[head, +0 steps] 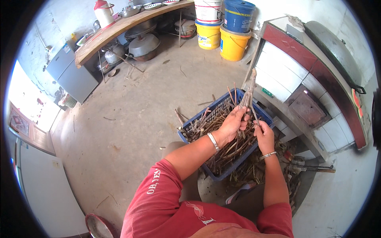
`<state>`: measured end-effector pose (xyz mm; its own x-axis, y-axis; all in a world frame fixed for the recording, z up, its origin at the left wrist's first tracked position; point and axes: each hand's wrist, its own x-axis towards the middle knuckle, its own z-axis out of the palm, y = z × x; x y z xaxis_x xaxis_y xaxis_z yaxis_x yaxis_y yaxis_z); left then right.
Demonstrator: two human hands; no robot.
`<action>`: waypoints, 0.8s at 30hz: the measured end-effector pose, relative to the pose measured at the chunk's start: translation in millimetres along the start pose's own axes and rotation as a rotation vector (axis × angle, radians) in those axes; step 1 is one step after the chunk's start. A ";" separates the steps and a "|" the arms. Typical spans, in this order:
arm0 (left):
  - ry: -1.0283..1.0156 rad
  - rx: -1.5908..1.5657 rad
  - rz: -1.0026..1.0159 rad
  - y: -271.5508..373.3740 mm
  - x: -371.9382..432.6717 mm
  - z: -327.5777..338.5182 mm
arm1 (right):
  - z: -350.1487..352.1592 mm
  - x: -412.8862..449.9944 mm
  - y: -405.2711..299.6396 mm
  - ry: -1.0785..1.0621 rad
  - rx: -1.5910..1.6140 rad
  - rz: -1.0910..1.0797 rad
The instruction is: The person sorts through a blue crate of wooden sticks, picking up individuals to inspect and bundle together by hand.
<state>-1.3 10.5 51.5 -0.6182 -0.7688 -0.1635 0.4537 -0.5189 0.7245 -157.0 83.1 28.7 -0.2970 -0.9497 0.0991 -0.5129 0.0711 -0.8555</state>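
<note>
My left hand (233, 122) is closed around a bundle of dry sticks (247, 96), which points up and away above a blue plastic crate (227, 171). Just to its right, my right hand (263, 134) pinches a thin stick (254, 114) at the side of the bundle, between thumb and fingers. Many broken twigs (229, 148) fill the crate below both hands, and a few longer ones poke up past its far and left rims. Each wrist wears a metal bangle.
At the right stands a tiled stove (279, 65) with a small metal door (308, 107) and a large lidded wok (333, 47). More sticks and dry leaves (250, 171) lie between crate and stove. Stacked buckets (233, 41) and a wooden table (131, 26) stand beyond.
</note>
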 end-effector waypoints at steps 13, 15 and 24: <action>-0.268 -0.066 -0.157 -7.3 -9.0 10.6 | -17.2 -0.6 -2.4 -0.183 0.577 -0.077; -0.296 -0.023 -0.166 -6.0 -9.7 8.7 | -15.0 -2.8 -5.4 -0.164 0.579 -0.090; -0.271 0.275 -0.085 -5.7 -5.3 10.1 | -12.0 -3.4 -15.8 0.087 0.123 -0.210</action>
<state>-7.1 21.2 55.0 -0.8101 -0.5815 -0.0744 0.2272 -0.4284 0.8746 -157.5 88.9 47.9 -0.2649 -0.9097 0.3199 -0.4704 -0.1677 -0.8664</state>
